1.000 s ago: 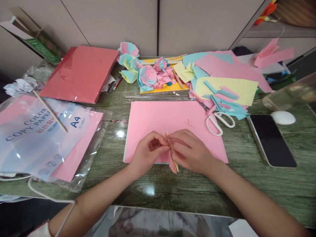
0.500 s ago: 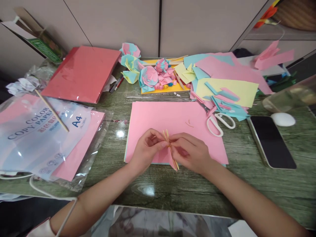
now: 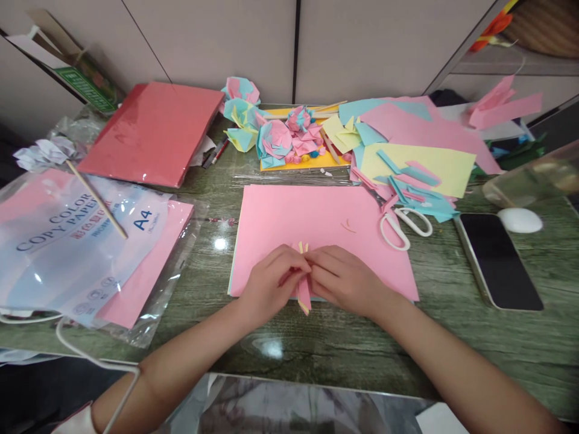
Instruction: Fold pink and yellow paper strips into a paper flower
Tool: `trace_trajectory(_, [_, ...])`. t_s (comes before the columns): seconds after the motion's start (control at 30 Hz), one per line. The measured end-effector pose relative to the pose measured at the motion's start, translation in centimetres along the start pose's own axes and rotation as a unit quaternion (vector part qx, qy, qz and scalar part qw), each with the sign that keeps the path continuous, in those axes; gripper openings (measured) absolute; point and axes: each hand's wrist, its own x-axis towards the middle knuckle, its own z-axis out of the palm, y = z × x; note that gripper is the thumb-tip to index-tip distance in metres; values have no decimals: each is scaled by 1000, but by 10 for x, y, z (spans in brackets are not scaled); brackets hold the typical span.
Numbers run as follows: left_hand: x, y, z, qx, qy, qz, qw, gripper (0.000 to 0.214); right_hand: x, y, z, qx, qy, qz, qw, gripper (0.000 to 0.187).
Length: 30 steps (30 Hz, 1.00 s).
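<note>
Between my two hands is a narrow bundle of folded pink and yellow paper (image 3: 304,294), its ends showing above and below the fingers. My left hand (image 3: 274,276) pinches its middle from the left, fingers closed. From the right, my right hand (image 3: 341,274) grips the same spot, fingertips meeting those of the left. The fingers hide the bundle's middle. Beneath lies a stack of pink sheets (image 3: 294,214), with a bluish sheet edge showing under it. White-handled scissors (image 3: 395,232) rest on the stack's right side, blades partly under paper scraps.
Folded paper flowers (image 3: 275,138) and thin wires (image 3: 289,180) lie behind the stack. Coloured scraps (image 3: 420,169) spread at the back right. A phone (image 3: 497,259) and white mouse (image 3: 520,220) are on the right. Bagged copy paper (image 3: 149,265) and a red packet (image 3: 149,135) lie left.
Both hands have turned the folded paper bundle, so its pink face now shows below the fingers and it stands more upright. The fingers have closed in nearer each other.
</note>
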Motion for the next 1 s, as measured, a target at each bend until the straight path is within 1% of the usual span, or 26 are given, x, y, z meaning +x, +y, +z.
trace_trajectory(0.03, [-1, -2, 0, 18, -20, 1, 1000, 16, 0, 1, 0, -8, -10, -10, 1000, 12])
trace_trajectory(0.1, [-1, -2, 0, 28, -33, -35, 998, 17, 0, 2, -1, -12, -27, -19, 999, 13])
trace_trajectory(0.2, [-4, 1, 0, -7, -16, -122, 992, 17, 0, 3, -2, -8, -52, -15, 998, 15])
trace_trajectory(0.27, [-8, 4, 0, -34, -12, -156, 987, 17, 0, 3, -3, 3, -62, -11, 998, 16])
trace_trajectory(0.37, [-13, 4, 2, -64, -4, -180, 982, 15, 1, 3, -4, 24, -60, -3, 998, 19])
trace_trajectory(0.47, [-14, 4, 4, -82, -3, -194, 978, 14, 2, 2, -6, 29, -64, -11, 997, 19])
trace_trajectory(0.57, [-12, 7, 5, -68, -10, -202, 977, 13, 2, 2, -9, 13, -87, -20, 996, 19])
trace_trajectory(0.67, [-10, 10, 4, -12, -13, -202, 979, 11, 1, 0, -10, -13, -104, -25, 994, 21])
trace_trajectory(0.77, [-10, 11, 3, 60, -4, -174, 983, 7, 1, -1, -11, -28, -104, -32, 994, 24])
trace_trajectory(0.87, [-11, 9, 1, 95, 1, -152, 984, 5, 1, -2, -11, -16, -110, -27, 993, 24])
trace_trajectory(0.93, [-13, 7, 0, 113, -13, -132, 985, 4, 2, -2, -12, -8, -116, -17, 993, 23])
trace_trajectory(1.0, [-16, 7, -2, 162, -39, -92, 982, 7, 2, -1, -12, -6, -120, -12, 993, 23])
